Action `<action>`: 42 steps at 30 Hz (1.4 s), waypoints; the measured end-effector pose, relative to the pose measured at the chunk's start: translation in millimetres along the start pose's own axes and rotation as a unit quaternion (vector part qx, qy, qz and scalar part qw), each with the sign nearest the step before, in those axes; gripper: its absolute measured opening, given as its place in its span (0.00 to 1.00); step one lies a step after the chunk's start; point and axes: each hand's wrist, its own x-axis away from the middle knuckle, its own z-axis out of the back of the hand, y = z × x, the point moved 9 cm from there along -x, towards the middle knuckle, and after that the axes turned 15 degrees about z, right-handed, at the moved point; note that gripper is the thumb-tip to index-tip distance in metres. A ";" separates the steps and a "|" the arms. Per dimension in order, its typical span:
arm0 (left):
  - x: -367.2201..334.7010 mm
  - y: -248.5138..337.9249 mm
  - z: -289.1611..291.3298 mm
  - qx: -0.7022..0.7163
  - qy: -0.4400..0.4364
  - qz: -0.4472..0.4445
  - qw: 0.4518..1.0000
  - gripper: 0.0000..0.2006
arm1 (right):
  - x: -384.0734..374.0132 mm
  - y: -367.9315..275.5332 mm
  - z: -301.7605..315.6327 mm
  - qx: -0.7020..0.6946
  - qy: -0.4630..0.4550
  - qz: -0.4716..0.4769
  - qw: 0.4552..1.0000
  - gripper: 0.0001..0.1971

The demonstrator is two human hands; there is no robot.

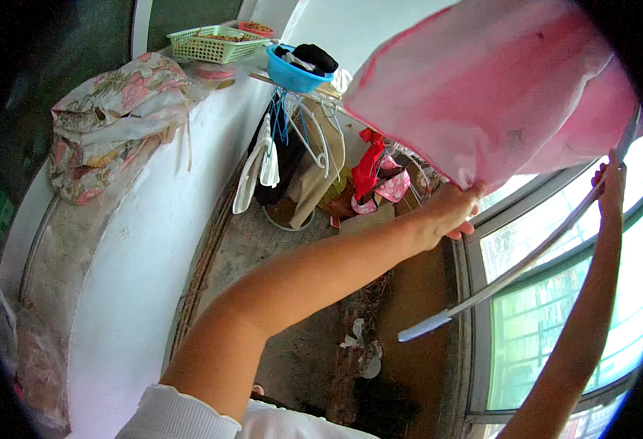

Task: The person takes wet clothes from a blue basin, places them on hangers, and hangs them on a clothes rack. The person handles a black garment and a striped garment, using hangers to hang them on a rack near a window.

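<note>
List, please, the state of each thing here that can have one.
Left hand, closed on pink cloth
Right hand, gripping pole
Pink cloth, raised, draping
Pole, slanted
Blue basin, upright, holding dark cloth
Green basket, upright, with contents
Floral cloth, crumpled
Red cloth, hanging

Blue basin (294, 79) loaded with dark cloth (314, 56). Green basket (210, 49) set left of basin, floral cloth bundle (120, 121) heaped farther left. White cloth (249, 178) hung below basin. Red cloth (367, 167) hung to basin's lower right; window (537, 344) seen farther right.
</note>
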 end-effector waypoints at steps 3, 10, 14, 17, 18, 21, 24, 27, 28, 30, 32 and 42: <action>15.7 7.5 10.9 -0.004 0.000 0.002 1.000 0.25 | 78.6 -30.7 -17.8 -0.030 0.026 -0.012 0.999 0.26; 45.6 0.5 35.9 -0.016 0.052 -0.001 0.999 0.28 | 380.3 -41.5 -77.6 -0.238 0.039 -0.187 0.952 0.18; 58.1 -4.7 22.4 -0.033 0.032 -0.010 0.999 0.29 | 558.3 -8.3 -60.7 -0.206 0.089 -0.339 0.914 0.14; 63.1 -17.8 9.4 -0.019 0.010 -0.002 1.000 0.27 | 659.1 16.7 -36.4 -0.182 0.113 -0.464 0.860 0.12; 66.5 -23.5 9.1 -0.024 0.036 -0.002 0.999 0.26 | 689.3 22.9 -26.5 -0.170 0.129 -0.512 0.832 0.12; 65.9 -41.3 -2.6 -0.049 0.064 0.001 0.997 0.26 | 754.2 43.3 17.8 -0.105 0.232 -0.574 0.778 0.12; 72.1 -57.0 -23.8 -0.051 0.018 0.021 0.998 0.25 | 777.9 63.0 61.3 -0.053 0.238 -0.557 0.794 0.12; 77.6 -56.1 -37.6 -0.066 0.017 0.038 0.997 0.25 | 781.2 84.7 105.9 0.018 0.229 -0.542 0.809 0.13; 79.6 -55.5 -39.3 -0.067 0.018 0.035 0.997 0.24 | 783.0 89.9 119.2 0.046 0.242 -0.545 0.802 0.13; 83.5 -56.2 -45.5 -0.073 0.016 0.030 0.997 0.23 | 785.0 105.0 139.9 0.095 0.226 -0.574 0.781 0.13; 89.2 -64.2 -49.7 -0.073 0.010 0.018 0.997 0.22 | 790.8 119.3 158.9 0.158 0.213 -0.614 0.743 0.14; 201.2 -299.9 -49.1 -0.205 -0.150 0.274 0.928 0.25 | 875.5 183.3 268.7 0.048 0.147 -0.722 0.674 0.27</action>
